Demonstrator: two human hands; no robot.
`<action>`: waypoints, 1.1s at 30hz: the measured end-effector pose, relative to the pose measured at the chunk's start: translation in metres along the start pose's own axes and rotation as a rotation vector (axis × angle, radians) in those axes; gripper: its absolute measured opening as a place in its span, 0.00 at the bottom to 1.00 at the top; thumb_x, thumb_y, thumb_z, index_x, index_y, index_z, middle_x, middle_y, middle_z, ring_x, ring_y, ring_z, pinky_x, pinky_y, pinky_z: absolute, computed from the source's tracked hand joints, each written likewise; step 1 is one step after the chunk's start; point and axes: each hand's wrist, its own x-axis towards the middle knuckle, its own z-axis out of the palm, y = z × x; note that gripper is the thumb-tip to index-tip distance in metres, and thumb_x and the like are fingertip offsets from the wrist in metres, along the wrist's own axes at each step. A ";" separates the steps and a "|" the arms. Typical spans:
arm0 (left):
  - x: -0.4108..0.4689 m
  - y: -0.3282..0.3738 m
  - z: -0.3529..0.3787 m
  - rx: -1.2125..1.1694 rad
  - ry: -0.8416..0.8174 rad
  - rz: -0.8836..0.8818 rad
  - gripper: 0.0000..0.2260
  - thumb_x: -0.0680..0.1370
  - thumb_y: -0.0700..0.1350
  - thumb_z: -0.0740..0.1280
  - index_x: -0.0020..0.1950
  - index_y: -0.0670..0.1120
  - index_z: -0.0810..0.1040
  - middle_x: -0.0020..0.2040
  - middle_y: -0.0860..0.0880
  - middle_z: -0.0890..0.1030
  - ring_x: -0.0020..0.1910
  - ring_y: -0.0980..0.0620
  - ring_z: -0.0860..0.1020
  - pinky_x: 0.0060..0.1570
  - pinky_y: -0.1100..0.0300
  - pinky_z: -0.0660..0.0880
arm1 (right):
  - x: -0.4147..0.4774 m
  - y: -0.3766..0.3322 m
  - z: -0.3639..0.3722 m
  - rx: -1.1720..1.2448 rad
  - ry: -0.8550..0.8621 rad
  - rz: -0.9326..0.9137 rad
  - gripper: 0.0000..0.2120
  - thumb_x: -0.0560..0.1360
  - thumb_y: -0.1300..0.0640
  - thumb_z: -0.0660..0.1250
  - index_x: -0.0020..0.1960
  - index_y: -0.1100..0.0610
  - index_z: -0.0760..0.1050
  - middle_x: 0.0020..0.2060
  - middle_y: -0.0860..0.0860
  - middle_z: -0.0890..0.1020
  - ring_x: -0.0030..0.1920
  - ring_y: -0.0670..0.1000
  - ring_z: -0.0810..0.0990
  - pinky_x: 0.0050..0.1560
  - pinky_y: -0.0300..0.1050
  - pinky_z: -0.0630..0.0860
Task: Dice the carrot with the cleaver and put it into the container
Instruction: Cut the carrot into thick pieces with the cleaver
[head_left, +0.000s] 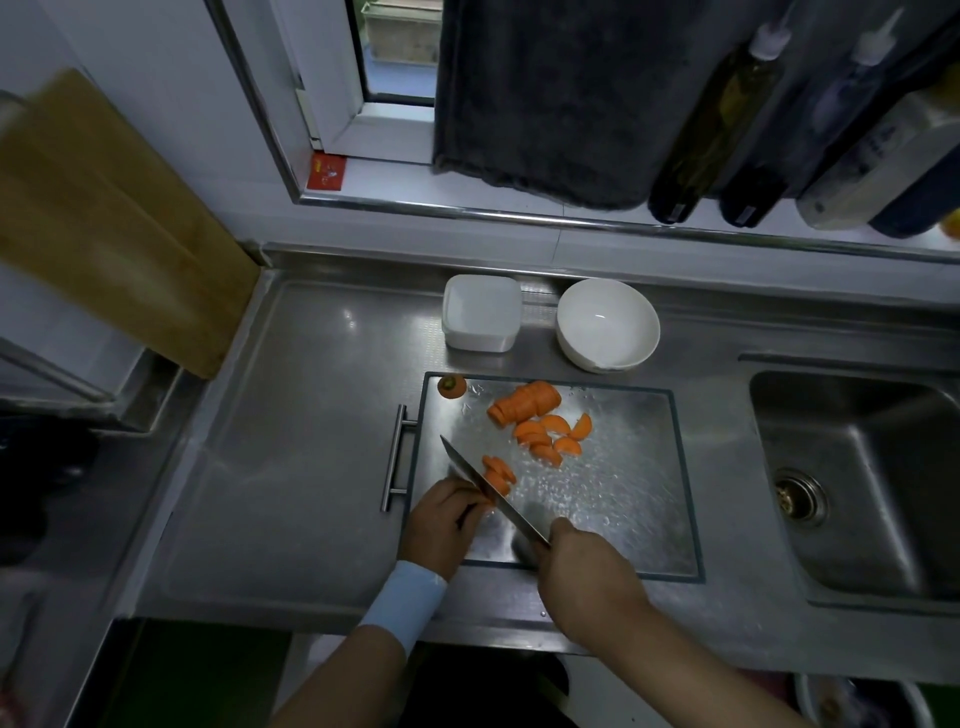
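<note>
On the steel cutting board (623, 499) my right hand (587, 566) grips the cleaver (493, 493), its blade running diagonally up-left. My left hand (444, 525) presses a small stack of carrot slices (498, 475) against the blade's left side, fingers curled. Loose half-moon carrot slices (550, 436) lie in the board's middle. A larger sliced carrot chunk (527, 402) rests near the far edge. The carrot top (452, 386) sits at the board's far left corner. A white square container (480, 312) stands behind the board.
A white bowl (608, 325) sits right of the container. The sink (857, 483) lies to the right. A wooden board (104, 223) leans at the left wall. Bottles (717, 119) line the windowsill, and a dark towel (545, 93) hangs there.
</note>
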 end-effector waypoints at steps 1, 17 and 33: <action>0.000 0.000 0.000 -0.002 0.001 0.008 0.06 0.70 0.35 0.75 0.43 0.44 0.84 0.44 0.49 0.82 0.45 0.56 0.78 0.52 0.68 0.73 | -0.001 -0.001 -0.001 -0.014 -0.011 0.003 0.03 0.79 0.60 0.57 0.48 0.54 0.64 0.50 0.55 0.81 0.50 0.56 0.81 0.43 0.45 0.71; -0.001 -0.007 0.001 -0.003 -0.025 -0.005 0.06 0.69 0.35 0.76 0.43 0.43 0.84 0.45 0.48 0.81 0.45 0.54 0.78 0.51 0.67 0.73 | 0.038 -0.009 0.022 0.024 -0.032 -0.033 0.08 0.79 0.57 0.59 0.56 0.56 0.74 0.51 0.54 0.82 0.52 0.54 0.81 0.54 0.47 0.78; 0.021 -0.004 -0.012 -0.016 -0.127 -0.053 0.04 0.71 0.40 0.73 0.41 0.47 0.79 0.44 0.52 0.76 0.45 0.56 0.74 0.48 0.64 0.74 | 0.032 0.016 0.003 0.147 0.009 0.005 0.14 0.80 0.43 0.58 0.48 0.51 0.76 0.42 0.50 0.81 0.41 0.52 0.80 0.43 0.48 0.78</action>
